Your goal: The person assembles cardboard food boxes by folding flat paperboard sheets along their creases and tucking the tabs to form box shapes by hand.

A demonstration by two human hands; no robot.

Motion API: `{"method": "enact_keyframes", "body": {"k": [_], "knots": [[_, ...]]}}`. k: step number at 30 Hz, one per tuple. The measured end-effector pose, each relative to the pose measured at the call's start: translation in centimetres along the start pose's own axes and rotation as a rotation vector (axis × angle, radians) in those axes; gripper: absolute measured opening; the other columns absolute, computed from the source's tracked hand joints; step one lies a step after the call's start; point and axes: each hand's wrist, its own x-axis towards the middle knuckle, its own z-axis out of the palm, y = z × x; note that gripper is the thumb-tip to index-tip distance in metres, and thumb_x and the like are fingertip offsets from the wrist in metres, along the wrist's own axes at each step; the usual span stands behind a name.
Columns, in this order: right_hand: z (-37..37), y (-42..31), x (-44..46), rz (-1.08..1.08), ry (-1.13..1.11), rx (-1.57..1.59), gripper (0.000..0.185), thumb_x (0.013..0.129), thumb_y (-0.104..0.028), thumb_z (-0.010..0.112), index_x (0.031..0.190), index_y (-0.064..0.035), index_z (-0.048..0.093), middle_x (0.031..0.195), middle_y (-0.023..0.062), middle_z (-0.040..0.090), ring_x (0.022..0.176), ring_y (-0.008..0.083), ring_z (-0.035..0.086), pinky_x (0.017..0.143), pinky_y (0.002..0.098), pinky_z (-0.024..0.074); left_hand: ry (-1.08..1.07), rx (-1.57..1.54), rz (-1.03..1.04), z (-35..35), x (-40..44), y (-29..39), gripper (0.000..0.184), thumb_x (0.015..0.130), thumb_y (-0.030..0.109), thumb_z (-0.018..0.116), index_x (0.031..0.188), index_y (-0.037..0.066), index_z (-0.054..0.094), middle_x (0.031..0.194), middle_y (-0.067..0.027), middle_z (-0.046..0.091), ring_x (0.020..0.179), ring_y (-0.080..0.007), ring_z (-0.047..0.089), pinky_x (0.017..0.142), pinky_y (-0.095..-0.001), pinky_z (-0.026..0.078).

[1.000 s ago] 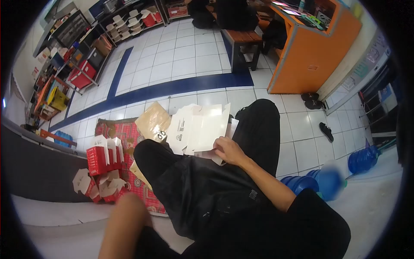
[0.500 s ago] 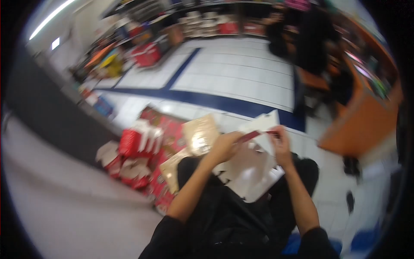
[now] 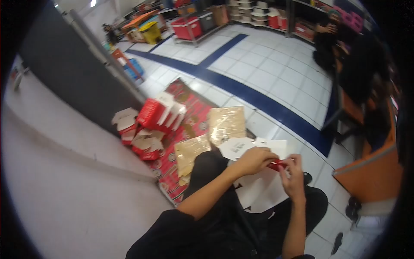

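Observation:
An unfolded white cardboard box blank (image 3: 264,190) with cut slots and flaps lies across my lap, with small dark print on its far left flap. My left hand (image 3: 257,161) has its fingers closed on the far part of the blank, by a bent-over red edge (image 3: 276,164). From the other side, my right hand (image 3: 293,177) pinches this same red edge between thumb and fingers. The two hands are close together, fingertips almost meeting. Part of the fold is hidden behind my fingers.
Red-and-white cartons (image 3: 160,115) are heaped at left on a red patterned sheet (image 3: 166,189). Shiny wrapped tan packs (image 3: 227,124) lie before my knees. A grey panel (image 3: 82,56) borders the left, orange furniture (image 3: 371,172) the right. Two people in dark clothes are at upper right.
The view has swung, so the room appears shifted right. My hands have come closer together on the blank, and the red strip between them now looks shorter and folded.

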Motion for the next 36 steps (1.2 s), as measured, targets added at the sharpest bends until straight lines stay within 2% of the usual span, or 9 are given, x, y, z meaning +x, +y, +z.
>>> {"method": "enact_keyframes", "body": {"k": [7,11,16,19,23,25,31,33,36], "knots": [[1.7,0.1,0.2,0.170,0.296,0.061,0.007,0.100,-0.004,0.072,0.103,0.0007,0.069,0.102,0.0129,0.066,0.089,0.0280,0.069,0.077,0.0394,0.0537,-0.026,-0.017,-0.020,-0.4,-0.4,0.2,0.031,0.098,0.016,0.067,0.126,0.012,0.081,0.105,-0.0185,0.077,0.098,-0.0404,0.073,0.088,-0.0488,0.057],[2.8,1.6,-0.2,-0.087,0.214,-0.035,0.006,0.102,-0.005,0.072,0.104,0.0000,0.070,0.087,0.0087,0.063,0.074,0.0145,0.056,0.066,0.0307,0.0441,-0.039,-0.073,0.025,-0.2,-0.5,-0.9,0.031,0.099,0.016,0.067,0.126,0.010,0.081,0.115,-0.0202,0.079,0.107,-0.0412,0.075,0.093,-0.0462,0.058],[2.2,1.3,-0.5,0.159,0.063,0.234,0.013,0.101,-0.011,0.077,0.110,-0.0017,0.075,0.085,0.0039,0.072,0.066,0.0087,0.050,0.061,0.0295,0.0413,-0.025,-0.085,0.035,-1.3,-1.1,0.4,0.025,0.102,0.016,0.068,0.121,0.008,0.081,0.106,-0.0202,0.081,0.098,-0.0386,0.078,0.086,-0.0441,0.059],[1.5,1.0,-0.6,0.171,0.006,0.173,0.013,0.101,-0.012,0.078,0.111,-0.0031,0.078,0.088,0.0024,0.074,0.068,0.0067,0.051,0.062,0.0278,0.0414,-0.153,-0.131,-0.188,-2.2,-0.6,2.1,0.025,0.102,0.017,0.068,0.123,0.008,0.078,0.097,-0.0189,0.080,0.091,-0.0353,0.078,0.079,-0.0428,0.057],[1.1,0.8,-0.4,0.219,-0.059,0.310,0.013,0.099,-0.008,0.078,0.110,-0.0023,0.080,0.099,0.0089,0.077,0.083,0.0140,0.068,0.075,0.0310,0.0511,-0.112,-0.163,-0.190,-1.3,-1.1,0.6,0.027,0.101,0.019,0.068,0.126,0.009,0.072,0.089,-0.0181,0.078,0.084,-0.0342,0.077,0.076,-0.0436,0.056],[0.9,1.0,-0.3,0.111,-0.135,0.120,0.016,0.097,-0.006,0.079,0.112,-0.0017,0.081,0.099,0.0114,0.075,0.089,0.0204,0.071,0.082,0.0329,0.0550,-0.098,-0.150,-0.204,-1.2,-1.5,0.3,0.030,0.100,0.020,0.067,0.129,0.010,0.070,0.091,-0.0194,0.078,0.085,-0.0355,0.076,0.078,-0.0446,0.057],[2.3,1.5,-0.9,0.093,-0.003,0.066,0.016,0.097,-0.007,0.078,0.112,-0.0034,0.080,0.096,0.0101,0.072,0.085,0.0222,0.068,0.078,0.0344,0.0534,-0.093,-0.177,-0.065,-1.5,-1.6,-0.7,0.031,0.096,0.013,0.067,0.126,0.007,0.073,0.102,-0.0179,0.080,0.091,-0.0298,0.078,0.084,-0.0413,0.059],[2.5,2.0,-0.9,0.086,0.108,0.158,0.016,0.096,-0.006,0.080,0.111,-0.0021,0.076,0.088,0.0039,0.066,0.069,0.0108,0.051,0.063,0.0275,0.0419,-0.079,-0.179,-0.022,-1.3,-0.8,-1.2,0.030,0.091,0.011,0.070,0.119,0.005,0.077,0.100,-0.0201,0.079,0.090,-0.0383,0.076,0.084,-0.0435,0.059],[1.7,1.7,-0.7,0.024,0.122,0.118,0.014,0.096,-0.006,0.079,0.108,-0.0033,0.073,0.092,0.0044,0.067,0.072,0.0121,0.055,0.065,0.0271,0.0440,-0.033,-0.238,-0.006,-0.6,-0.3,0.0,0.025,0.092,0.009,0.072,0.115,0.002,0.077,0.102,-0.0191,0.079,0.090,-0.0358,0.077,0.083,-0.0420,0.060]]}}
